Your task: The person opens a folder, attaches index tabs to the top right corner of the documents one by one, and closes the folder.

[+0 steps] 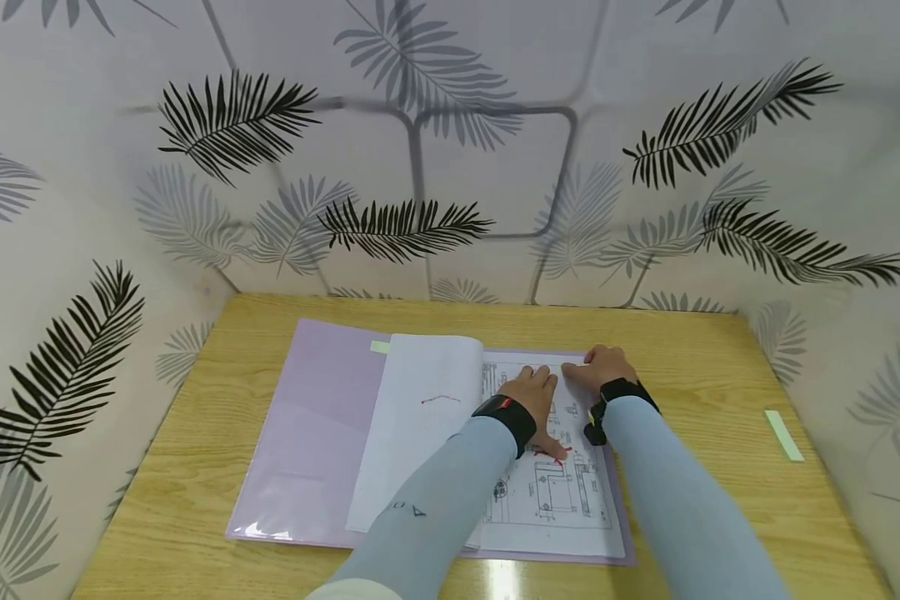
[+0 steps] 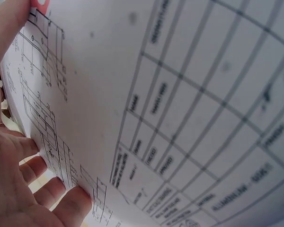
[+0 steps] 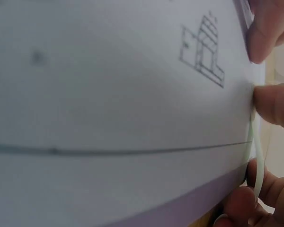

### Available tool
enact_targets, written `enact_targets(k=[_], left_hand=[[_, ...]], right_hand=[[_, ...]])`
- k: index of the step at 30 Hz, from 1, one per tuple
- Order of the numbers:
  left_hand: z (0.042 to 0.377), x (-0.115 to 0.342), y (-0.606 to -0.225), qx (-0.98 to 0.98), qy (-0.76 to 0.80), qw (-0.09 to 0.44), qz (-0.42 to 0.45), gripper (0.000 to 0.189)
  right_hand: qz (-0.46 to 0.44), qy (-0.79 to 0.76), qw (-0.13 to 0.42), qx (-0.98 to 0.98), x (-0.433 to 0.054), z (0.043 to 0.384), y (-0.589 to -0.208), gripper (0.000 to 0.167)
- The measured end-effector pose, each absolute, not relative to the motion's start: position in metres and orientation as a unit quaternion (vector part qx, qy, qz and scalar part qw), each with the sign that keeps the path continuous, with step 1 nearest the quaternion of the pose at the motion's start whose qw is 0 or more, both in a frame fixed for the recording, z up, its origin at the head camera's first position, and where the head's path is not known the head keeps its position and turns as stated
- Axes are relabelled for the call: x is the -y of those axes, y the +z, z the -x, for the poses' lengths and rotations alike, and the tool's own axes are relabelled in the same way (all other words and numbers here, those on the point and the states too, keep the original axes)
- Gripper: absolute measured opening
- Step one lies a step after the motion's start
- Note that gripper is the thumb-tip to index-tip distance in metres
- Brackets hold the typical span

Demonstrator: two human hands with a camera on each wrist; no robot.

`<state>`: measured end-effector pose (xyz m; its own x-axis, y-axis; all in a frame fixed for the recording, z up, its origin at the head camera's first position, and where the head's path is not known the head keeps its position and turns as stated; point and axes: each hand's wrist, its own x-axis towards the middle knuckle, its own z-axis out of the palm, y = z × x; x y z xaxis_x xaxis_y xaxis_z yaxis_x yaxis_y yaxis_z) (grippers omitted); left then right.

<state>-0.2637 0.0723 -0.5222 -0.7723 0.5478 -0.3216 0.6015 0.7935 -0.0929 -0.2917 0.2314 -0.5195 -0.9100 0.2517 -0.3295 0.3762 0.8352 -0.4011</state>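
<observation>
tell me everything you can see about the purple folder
The purple folder lies open on the wooden table. It looks like smooth plastic, shiny at its lower left corner. A pale green strip shows on its left cover near the top, beside a white page. A technical drawing page nearly covers its right side; the left hand rests there, the right hand at the edge.

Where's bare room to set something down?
On the yellow wooden table: left of the open lilac plastic folder, and between the light blue right sleeve and the pale green strip. Crowded: white printed page, under left hand and right hand.
</observation>
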Motion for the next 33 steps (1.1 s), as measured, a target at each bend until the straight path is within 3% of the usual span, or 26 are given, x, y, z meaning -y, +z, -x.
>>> enact_targets(k=[13,23,28,33], left_hand=[[0.260,-0.069,-0.516,-0.935,-0.089,0.143,-0.312,0.132],[0.258,-0.067,-0.505,-0.932,-0.074,0.164,-0.314,0.123],[0.262,-0.059,-0.505,-0.930,-0.010,0.203,-0.308,0.106],[0.248,-0.031,-0.485,-0.927,-0.002,0.175,-0.333,0.097]], right_hand=[[-0.157,-0.241,0.158,-0.945,-0.236,0.289,-0.519,0.069],[-0.119,-0.273,0.144,-0.944,-0.247,0.291,-0.522,0.040],[-0.101,-0.301,0.157,-0.935,-0.257,0.292,-0.530,0.057],[-0.092,-0.347,0.129,-0.924,-0.268,0.276,-0.526,0.076]])
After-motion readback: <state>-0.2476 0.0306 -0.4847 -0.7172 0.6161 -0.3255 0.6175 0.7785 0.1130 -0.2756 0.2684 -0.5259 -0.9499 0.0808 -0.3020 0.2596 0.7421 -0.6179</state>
